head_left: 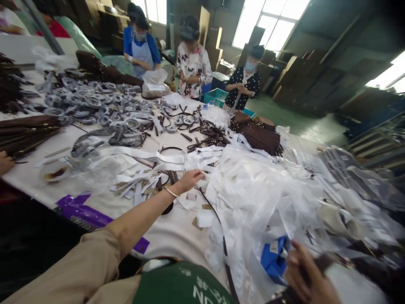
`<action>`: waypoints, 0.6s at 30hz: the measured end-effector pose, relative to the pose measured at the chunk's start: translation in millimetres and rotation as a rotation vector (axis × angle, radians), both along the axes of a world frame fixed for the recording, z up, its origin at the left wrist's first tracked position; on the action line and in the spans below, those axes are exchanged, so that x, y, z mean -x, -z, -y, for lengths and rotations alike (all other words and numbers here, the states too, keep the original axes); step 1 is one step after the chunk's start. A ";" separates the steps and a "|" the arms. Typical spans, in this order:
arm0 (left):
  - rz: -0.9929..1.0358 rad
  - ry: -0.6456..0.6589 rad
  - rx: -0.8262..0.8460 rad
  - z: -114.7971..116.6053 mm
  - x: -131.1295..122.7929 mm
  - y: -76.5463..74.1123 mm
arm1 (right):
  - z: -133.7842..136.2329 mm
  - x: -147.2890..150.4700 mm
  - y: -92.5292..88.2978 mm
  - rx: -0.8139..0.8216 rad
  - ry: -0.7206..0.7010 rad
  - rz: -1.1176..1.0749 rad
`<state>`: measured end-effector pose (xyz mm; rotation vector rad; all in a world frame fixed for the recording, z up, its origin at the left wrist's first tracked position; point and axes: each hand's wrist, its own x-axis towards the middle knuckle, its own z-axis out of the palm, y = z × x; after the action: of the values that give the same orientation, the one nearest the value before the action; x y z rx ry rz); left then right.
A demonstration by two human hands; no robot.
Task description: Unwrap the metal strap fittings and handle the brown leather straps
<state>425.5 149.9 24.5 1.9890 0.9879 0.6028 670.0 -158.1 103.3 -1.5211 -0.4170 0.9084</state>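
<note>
My left hand (pixel 189 180) reaches out over the middle of the table. Its fingers are pinched together at the edge of a heap of clear plastic bags (pixel 253 185); what lies between them is too small to make out. A thin dark brown strap (pixel 225 249) runs from just below that hand towards my body, over the plastic. At lower right my right hand (pixel 305 272) is blurred, its fingers curled around something dark that I cannot make out. Beside it lies a crumpled blue packet (pixel 274 256) with a white label.
Cut white strips (pixel 142 185) lie left of my left hand. Plastic-wrapped coiled straps (pixel 91 99), dark straps with metal clasps (pixel 211 135) and brown bags (pixel 257 137) cover the far table. Purple tape (pixel 85 213) marks the near edge. Several people stand across; another person's hand (pixel 5 162) shows at left.
</note>
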 end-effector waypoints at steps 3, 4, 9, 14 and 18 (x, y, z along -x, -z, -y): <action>0.235 0.075 0.083 61.2 3.4 -32.9 | -57.0 29.4 29.0 0.101 -0.230 -0.189; 0.259 0.108 0.134 86.3 4.3 -35.6 | -73.6 38.7 37.8 0.103 -0.334 -0.264; 0.207 0.148 0.479 178.5 15.7 -12.5 | -119.2 62.0 62.6 0.073 -0.659 -0.572; 0.366 -0.114 0.716 183.9 28.1 -21.0 | -114.7 73.5 59.7 -0.010 -1.092 -0.360; 0.675 -0.223 0.971 178.3 31.0 -52.7 | -99.4 75.1 59.9 0.034 -1.127 -0.251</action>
<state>394.5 -28.4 77.2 0.7455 0.8283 0.6692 594.9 -58.7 43.5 -1.1049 -1.1168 1.9455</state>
